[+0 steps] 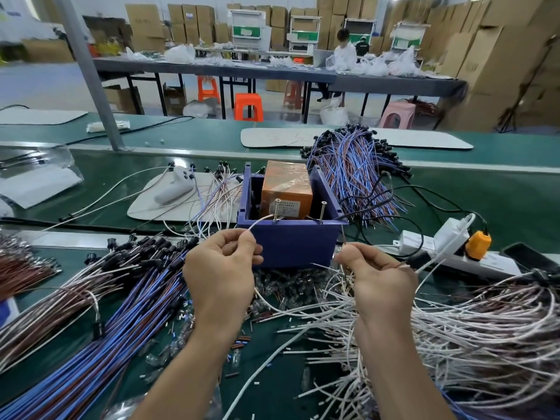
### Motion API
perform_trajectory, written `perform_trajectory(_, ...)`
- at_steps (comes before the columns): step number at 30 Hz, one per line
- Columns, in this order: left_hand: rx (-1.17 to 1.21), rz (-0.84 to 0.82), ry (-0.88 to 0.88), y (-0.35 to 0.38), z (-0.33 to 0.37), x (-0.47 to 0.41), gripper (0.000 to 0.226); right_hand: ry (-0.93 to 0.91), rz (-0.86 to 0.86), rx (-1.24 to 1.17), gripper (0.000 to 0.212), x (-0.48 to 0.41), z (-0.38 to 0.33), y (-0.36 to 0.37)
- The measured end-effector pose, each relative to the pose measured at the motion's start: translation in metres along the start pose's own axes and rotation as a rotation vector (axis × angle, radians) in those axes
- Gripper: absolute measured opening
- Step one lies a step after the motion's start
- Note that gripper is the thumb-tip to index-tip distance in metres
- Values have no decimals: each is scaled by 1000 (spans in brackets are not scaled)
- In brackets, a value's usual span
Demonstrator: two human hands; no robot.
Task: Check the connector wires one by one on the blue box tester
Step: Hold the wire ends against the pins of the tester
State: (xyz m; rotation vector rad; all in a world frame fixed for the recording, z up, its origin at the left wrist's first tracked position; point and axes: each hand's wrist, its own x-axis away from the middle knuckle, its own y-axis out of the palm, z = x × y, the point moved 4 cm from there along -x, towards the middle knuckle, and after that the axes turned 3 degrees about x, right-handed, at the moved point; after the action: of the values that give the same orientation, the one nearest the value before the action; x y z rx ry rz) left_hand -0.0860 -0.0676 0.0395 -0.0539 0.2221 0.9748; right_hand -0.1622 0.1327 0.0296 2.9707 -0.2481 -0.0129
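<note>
The blue box tester (291,244) stands mid-bench with an orange unit (286,189) inside and two upright screws (323,211) on its near rim. My left hand (221,268) pinches a white wire end (257,222) that reaches toward the left screw (276,211). My right hand (375,274) pinches a thin brownish wire end (343,234) held just right of the box's front corner, short of the right screw. Both hands sit directly in front of the box.
Blue and brown wire bundles (100,304) lie at left, a white wire pile (472,325) at right, another bundle (354,171) behind the box. A power strip (454,253) with an orange plug lies at right. Loose bits litter the green mat (272,359).
</note>
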Motion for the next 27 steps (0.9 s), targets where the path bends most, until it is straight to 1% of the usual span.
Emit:
perform_trajectory(2,-4,-2,2,0,0,0,19,11,-7,-24,16,-2,0,4)
perform_trajectory(6,-11,1,-1,0,-1,0,20,8,-29,12,24,-3,-4,9)
perform_trajectory(13,-23,6,-10,-2,-3,-2,18,61,16,82,15,-9,-7,22)
perform_trajectory(20,-12,4,-5,-4,-2,-4,18,65,-44,89,13,-6,-11,31)
perform_trajectory(27,-18,-12,-11,-2,-3,-4,18,55,-3,74,18,-1,-9,21)
